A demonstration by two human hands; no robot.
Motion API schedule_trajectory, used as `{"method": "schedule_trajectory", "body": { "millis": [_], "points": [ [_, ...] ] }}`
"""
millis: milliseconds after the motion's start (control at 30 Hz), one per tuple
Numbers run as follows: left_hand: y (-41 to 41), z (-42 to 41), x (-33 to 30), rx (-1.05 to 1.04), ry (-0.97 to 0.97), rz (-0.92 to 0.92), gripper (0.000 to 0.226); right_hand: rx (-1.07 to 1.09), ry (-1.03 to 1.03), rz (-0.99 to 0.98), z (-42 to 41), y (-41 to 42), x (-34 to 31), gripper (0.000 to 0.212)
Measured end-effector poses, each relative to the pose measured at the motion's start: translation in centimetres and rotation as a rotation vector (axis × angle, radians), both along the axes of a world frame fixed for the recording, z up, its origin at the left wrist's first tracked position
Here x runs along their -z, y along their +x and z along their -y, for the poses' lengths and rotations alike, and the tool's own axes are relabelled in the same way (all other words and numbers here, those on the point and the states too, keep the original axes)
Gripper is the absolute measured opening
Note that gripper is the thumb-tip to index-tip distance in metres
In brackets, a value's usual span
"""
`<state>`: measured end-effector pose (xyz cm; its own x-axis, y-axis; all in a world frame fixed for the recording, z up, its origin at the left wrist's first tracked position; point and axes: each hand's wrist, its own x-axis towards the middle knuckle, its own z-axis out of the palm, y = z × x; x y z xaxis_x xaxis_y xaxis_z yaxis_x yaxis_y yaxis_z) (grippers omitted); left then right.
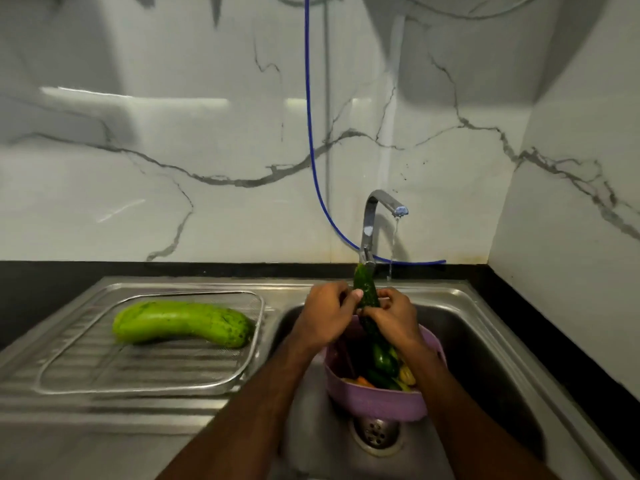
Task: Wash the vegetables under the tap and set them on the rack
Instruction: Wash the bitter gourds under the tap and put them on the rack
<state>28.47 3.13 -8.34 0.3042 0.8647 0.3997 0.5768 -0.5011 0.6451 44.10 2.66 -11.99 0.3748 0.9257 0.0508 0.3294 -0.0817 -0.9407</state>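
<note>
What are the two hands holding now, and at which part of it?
Both hands, left hand and right hand, grip one dark green cucumber around its middle, fingers curled round it; its upper end sticks out above them.

Gourd (181,322) on rack (62,382), left of sink (485,341); basket (377,403) in sink.

Home kitchen, at the sink.
Steel sink (478,327) with ribbed drainboard (104,410), tap (372,223) running, marble-look wall (173,133) behind, black tabletop (45,282) edge, a wire rack (221,382) and a basket (377,400) of vegetables.
</note>
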Motion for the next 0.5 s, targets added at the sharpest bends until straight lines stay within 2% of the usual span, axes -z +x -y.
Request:
{"method": "schedule_trajectory", "body": {
  "millis": [200,333,500],
  "points": [
    [-6.5,0.6,-3.6,-0.050,0.094,-0.159,0.034,-0.097,-0.015,0.107,1.4,-2.2,-1.3,0.044],
    [-12.2,1.0,-3.6,-0.068,0.096,-0.238,0.037,-0.203,-0.024,0.223,1.7,-4.8,-2.8,0.047],
    [-19.9,1.1,-2.9,-0.140,0.056,-0.263,0.047,-0.345,0.071,0.281,0.8,-10.7,-6.9,0.052]
  ]
}}
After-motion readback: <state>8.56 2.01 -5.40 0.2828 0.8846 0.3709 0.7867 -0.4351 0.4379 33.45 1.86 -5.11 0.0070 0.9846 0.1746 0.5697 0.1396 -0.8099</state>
